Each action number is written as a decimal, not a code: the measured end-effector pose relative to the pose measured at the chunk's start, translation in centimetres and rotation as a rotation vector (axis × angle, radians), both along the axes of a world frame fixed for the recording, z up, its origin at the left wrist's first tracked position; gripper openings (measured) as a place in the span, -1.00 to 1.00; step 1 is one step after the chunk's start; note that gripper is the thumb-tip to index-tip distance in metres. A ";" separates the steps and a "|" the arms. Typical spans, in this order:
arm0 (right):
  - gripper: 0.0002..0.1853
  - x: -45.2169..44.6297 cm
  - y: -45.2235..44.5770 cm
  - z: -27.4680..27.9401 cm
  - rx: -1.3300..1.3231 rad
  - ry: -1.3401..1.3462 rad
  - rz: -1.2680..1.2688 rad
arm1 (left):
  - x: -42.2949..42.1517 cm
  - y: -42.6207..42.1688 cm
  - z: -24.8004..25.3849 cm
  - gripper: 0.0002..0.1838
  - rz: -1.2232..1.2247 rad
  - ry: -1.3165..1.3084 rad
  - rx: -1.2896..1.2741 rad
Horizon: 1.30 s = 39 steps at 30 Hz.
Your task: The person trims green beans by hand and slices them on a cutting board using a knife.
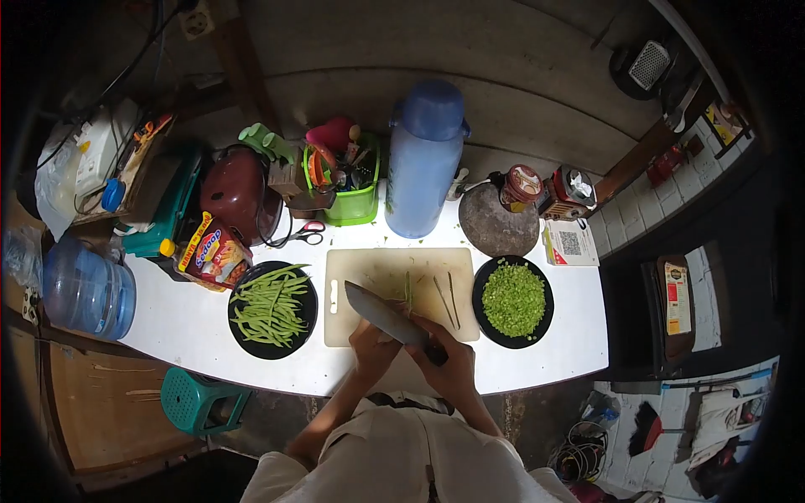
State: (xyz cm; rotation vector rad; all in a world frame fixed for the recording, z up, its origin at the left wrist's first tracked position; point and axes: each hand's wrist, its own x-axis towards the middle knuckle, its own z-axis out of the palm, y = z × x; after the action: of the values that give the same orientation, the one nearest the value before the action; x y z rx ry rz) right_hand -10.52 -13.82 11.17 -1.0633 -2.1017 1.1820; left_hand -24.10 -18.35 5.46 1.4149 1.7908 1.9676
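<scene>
My right hand [450,362] is closed around the dark handle of a kitchen knife [381,314], whose broad blade points up and to the left. My left hand [373,350] is closed beside the blade, its fingers partly hidden behind it. A green bean [408,289] sticks up from the fingertips beyond the blade. Under both hands lies a cutting board [360,268] with two thin, dark bean strips [448,300] on its right half. Whole green beans fill a black plate [241,337] at the left. Finely chopped green beans [513,300] are heaped on another black plate [537,332] at the right.
Along the back of the white table [201,327] stand a blue thermos [426,159], a green utensil basket [352,205] and a stone mortar [495,226]. Scissors [306,235] lie behind the bean plate. A water jug [88,289] and a noodle packet [215,251] are at left.
</scene>
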 end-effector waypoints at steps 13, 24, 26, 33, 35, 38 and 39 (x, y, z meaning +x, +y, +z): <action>-0.52 -0.7 0.9 0.5 -0.206 0.160 0.194 | 0.9 -1.5 -0.1 -0.52 0.164 -0.069 -0.060; -0.54 -2.6 0.3 0.5 -0.307 0.199 0.275 | -0.4 -3.1 1.0 -0.62 0.244 -0.028 -0.045; -0.55 -2.9 0.0 0.2 -0.324 0.186 0.263 | -0.7 -3.3 1.0 -0.62 0.240 -0.018 -0.060; -0.54 -3.3 -0.3 -2.6 -0.308 0.243 0.202 | -2.3 -3.2 0.6 -0.69 0.147 0.101 -0.044; -0.54 -3.3 -0.5 -2.5 -0.323 0.262 0.175 | -2.7 -2.9 0.9 -0.71 0.103 0.151 -0.034; -0.55 -3.2 -0.5 -2.2 -0.339 0.298 0.146 | -3.1 -2.3 1.5 -0.73 0.037 0.199 -0.005; -0.55 -3.1 -0.5 -2.2 -0.346 0.310 0.139 | -3.3 -2.0 1.5 -0.74 0.016 0.222 0.012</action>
State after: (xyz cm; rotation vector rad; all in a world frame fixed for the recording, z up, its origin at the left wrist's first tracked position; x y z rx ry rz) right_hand -13.60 -14.31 8.99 -0.8168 -1.7924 1.7048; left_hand -27.37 -20.37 6.91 1.6872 1.8853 1.8957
